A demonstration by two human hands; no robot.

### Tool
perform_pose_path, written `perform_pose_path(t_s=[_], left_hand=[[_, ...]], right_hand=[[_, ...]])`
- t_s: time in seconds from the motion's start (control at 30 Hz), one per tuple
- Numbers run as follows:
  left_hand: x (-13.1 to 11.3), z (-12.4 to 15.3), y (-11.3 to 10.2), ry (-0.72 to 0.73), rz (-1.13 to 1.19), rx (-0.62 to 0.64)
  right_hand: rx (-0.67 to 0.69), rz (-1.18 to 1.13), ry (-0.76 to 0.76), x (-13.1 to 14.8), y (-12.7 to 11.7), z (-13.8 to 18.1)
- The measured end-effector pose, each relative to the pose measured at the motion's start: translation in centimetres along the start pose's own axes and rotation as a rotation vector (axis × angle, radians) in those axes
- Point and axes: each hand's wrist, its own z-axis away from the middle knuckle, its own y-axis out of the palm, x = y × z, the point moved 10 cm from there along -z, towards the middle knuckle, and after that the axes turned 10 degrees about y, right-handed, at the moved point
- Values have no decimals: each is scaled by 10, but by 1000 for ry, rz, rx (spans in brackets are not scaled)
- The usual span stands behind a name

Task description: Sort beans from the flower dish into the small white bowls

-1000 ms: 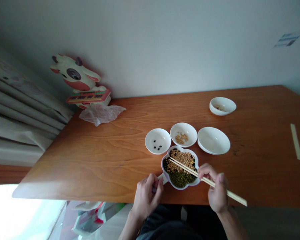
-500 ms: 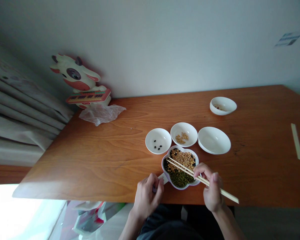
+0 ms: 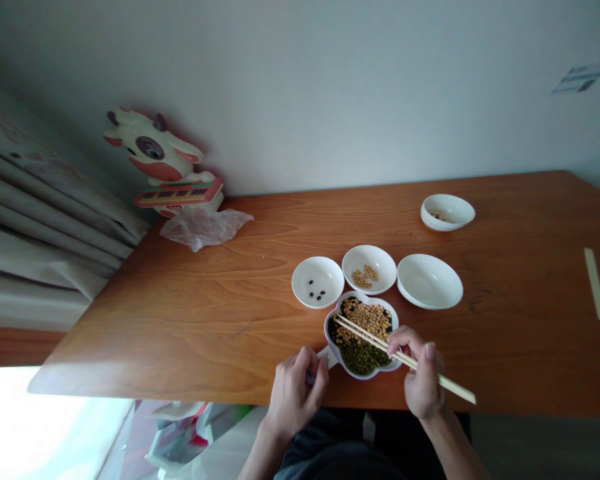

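My left hand [image 3: 300, 385] is closed around the short handle of a scalloped, pale-rimmed dish [image 3: 329, 331] near the table's front edge. In the dish lie yellow soybeans [image 3: 367, 317], green mung beans [image 3: 363, 357] and some black beans. My right hand [image 3: 423, 373] grips a pair of pale chopsticks [image 3: 365, 335], their tips among the beans at the dish's left side. Whether the tips pinch a bean is too small to tell. Just behind the dish stand a white bowl [image 3: 305, 267] with several black beans, one [image 3: 380, 257] with soybeans, and an empty one [image 3: 430, 281].
Farther back on the right is a white bowl [image 3: 447, 220] with a few bits in it. A cow-shaped toy keyboard [image 3: 180, 193] and a crumpled plastic bag [image 3: 205, 230] sit at the back left. A pale strip [image 3: 597, 285] lies at the right.
Both hands, the dish and the chopstick tips stay nearly in place. The chopsticks' rear ends shift very slightly. The whole view moves a little sideways.
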Motion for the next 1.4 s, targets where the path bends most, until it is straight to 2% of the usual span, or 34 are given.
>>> perform_pose_path(t_s=[0.4,1.0,1.4], left_hand=[[-2,-1,-1,13,-6,-10],[-2,0,-1,2,23,0],[-1,0,0,5,15,-1]], right_hand=[[-39,-31,33,-7,-4,0],[-29,-26,27,-7,0,1],[-62,-37,-7,-12,-7,3]])
